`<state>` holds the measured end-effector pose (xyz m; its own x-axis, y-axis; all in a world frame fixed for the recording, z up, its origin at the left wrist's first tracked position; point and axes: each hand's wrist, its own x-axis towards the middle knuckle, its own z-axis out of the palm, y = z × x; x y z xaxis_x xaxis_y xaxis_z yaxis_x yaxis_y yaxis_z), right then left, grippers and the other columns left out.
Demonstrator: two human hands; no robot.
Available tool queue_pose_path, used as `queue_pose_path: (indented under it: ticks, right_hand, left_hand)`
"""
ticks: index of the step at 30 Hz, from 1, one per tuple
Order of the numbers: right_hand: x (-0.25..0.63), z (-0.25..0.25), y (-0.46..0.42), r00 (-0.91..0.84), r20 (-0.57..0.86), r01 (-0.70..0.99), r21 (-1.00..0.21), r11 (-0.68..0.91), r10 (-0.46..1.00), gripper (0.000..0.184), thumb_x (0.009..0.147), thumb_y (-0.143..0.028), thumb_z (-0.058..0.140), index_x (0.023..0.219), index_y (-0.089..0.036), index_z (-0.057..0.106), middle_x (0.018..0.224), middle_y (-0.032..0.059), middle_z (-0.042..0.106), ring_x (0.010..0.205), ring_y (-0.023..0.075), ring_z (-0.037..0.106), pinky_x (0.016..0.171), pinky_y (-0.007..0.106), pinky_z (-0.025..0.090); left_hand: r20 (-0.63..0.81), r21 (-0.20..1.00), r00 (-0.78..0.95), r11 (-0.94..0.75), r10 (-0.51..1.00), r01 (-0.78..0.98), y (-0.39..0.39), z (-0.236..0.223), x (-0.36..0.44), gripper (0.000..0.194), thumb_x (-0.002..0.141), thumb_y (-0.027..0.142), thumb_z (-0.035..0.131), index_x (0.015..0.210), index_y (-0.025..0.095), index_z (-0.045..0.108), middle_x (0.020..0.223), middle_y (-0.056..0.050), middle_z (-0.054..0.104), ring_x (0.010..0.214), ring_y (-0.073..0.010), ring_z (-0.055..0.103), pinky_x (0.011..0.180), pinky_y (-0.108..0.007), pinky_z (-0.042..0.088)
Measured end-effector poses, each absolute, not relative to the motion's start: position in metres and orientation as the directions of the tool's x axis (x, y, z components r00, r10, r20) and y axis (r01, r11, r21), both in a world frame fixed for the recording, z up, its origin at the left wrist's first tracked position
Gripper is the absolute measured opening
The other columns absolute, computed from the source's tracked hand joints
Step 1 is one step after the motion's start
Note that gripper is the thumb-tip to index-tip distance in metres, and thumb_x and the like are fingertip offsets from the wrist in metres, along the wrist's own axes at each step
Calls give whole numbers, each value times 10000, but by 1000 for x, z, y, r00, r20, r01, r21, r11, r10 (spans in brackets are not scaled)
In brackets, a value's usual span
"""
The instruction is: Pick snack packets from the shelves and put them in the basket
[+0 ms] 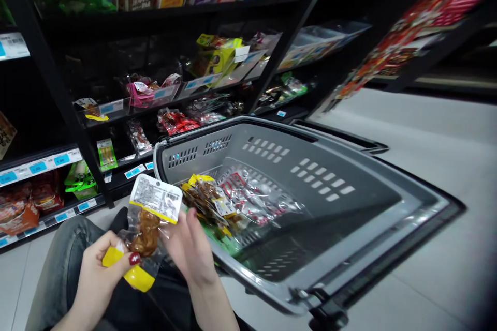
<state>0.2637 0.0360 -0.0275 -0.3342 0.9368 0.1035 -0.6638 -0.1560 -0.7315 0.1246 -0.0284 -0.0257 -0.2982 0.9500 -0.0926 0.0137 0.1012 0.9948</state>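
Note:
Both my hands hold a clear snack packet (149, 225) with yellow ends, a white label and brown meat inside. My left hand (99, 276) grips its lower yellow end, thumb on top. My right hand (190, 248) holds the packet's right side, fingers closed against it. The packet sits just left of a grey shopping basket (349, 207), near its rim. Inside the basket lie several more clear snack packets (233, 199) with red and yellow print.
Black store shelves (58, 88) with snack packets and blue price tags stand to the left and behind the basket. More shelving (419, 15) runs along the upper right. Pale floor (435, 129) lies to the right. My knee in grey jeans (62, 264) is at lower left.

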Motion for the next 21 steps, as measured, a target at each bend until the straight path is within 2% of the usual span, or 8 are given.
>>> queue_pose_path:
  ticks: [3, 5, 8, 13, 17, 21]
  right_hand:
    - [265, -23, 34, -379, 166, -548, -833, -77, 910, 346, 732, -413, 651, 1021, -223, 643, 975, 70, 682, 926, 247, 624, 854, 413, 467]
    - [266, -19, 31, -386, 156, -479, -876, -52, 909, 254, 747, -329, 653, 972, -211, 663, 947, 57, 693, 901, 229, 636, 889, 414, 453]
    - [267, -12, 26, -347, 179, -431, -902, 13, 920, 205, 779, -317, 612, 933, -196, 675, 908, 50, 701, 827, 208, 652, 862, 393, 479]
    - [270, -7, 20, -360, 221, -358, -930, 84, 907, 251, 795, -305, 590, 992, -167, 659, 850, 62, 705, 755, 195, 658, 700, 298, 530]
    - [271, -7, 18, -375, 249, -354, -929, 110, 893, 277, 800, -312, 584, 1032, -172, 644, 872, 64, 699, 781, 196, 654, 712, 294, 523]
    - [271, -8, 18, -383, 248, -351, -930, 108, 890, 279, 797, -327, 586, 1021, -173, 647, 871, 70, 695, 793, 204, 651, 706, 300, 522]
  left_hand:
    - [-54, 992, -339, 88, 939, 85, -31, -21, 129, 307, 540, 363, 763, 509, 217, 495, 454, 45, 543, 405, -128, 486, 410, -228, 391]
    - [-41, 989, -357, 90, 933, 121, -33, -19, 131, 312, 558, 370, 753, 510, 219, 484, 455, 49, 530, 406, -123, 479, 414, -225, 389]
    - [-19, 984, -320, 74, 947, 163, -34, -19, 132, 307, 564, 356, 755, 523, 214, 486, 472, 49, 535, 420, -118, 485, 421, -214, 393]
    - [57, 976, -187, -15, 981, 219, -37, -25, 133, 204, 730, 398, 610, 698, 197, 598, 549, 21, 607, 466, -127, 537, 498, -214, 462]
    - [145, 946, -186, -82, 972, 313, -39, -29, 134, 261, 739, 397, 603, 867, 176, 661, 674, -16, 684, 540, -139, 581, 566, -210, 488]
    - [147, 953, -190, -88, 971, 290, -40, -32, 134, 271, 751, 400, 597, 895, 181, 670, 700, -18, 705, 525, -130, 594, 546, -194, 491]
